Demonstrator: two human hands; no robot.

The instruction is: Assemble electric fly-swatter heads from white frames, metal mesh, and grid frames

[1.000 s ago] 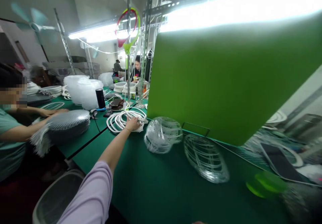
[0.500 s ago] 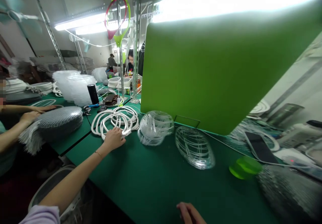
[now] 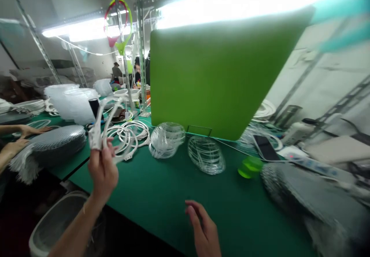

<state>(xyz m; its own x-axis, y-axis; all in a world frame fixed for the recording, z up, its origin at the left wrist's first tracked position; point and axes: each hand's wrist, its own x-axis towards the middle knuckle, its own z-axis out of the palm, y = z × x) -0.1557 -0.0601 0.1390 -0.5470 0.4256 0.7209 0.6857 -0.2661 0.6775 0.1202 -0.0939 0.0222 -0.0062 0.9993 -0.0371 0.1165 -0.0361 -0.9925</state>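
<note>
My left hand [image 3: 103, 174] is raised above the left part of the green table, its fingers closed on white plastic ring frames [image 3: 99, 124]; they look like two, blurred by motion. Behind it lies a loose pile of similar white rings [image 3: 141, 128]. Low in the middle, my right hand [image 3: 204, 232] hovers over the bare tabletop [image 3: 156, 195] with thumb and forefinger a little apart and nothing between them. Farther up the table are two bundles of thin, clear-looking wire hoops, one rounder [image 3: 167, 139] and one flatter [image 3: 206, 155].
A large green board [image 3: 199, 79] stands behind the hoops. To the right are a green tape roll [image 3: 250, 167], a phone [image 3: 266, 147] and a grey mesh stack [image 3: 312, 195]. Another person's hands [image 3: 17, 143] rest by a round mesh stack [image 3: 58, 141]. A bin [image 3: 43, 214] stands below the table.
My left hand has lifted white ring frames from the pile and brought them up and to the left. My right hand has come further into view. The camera has turned right.
</note>
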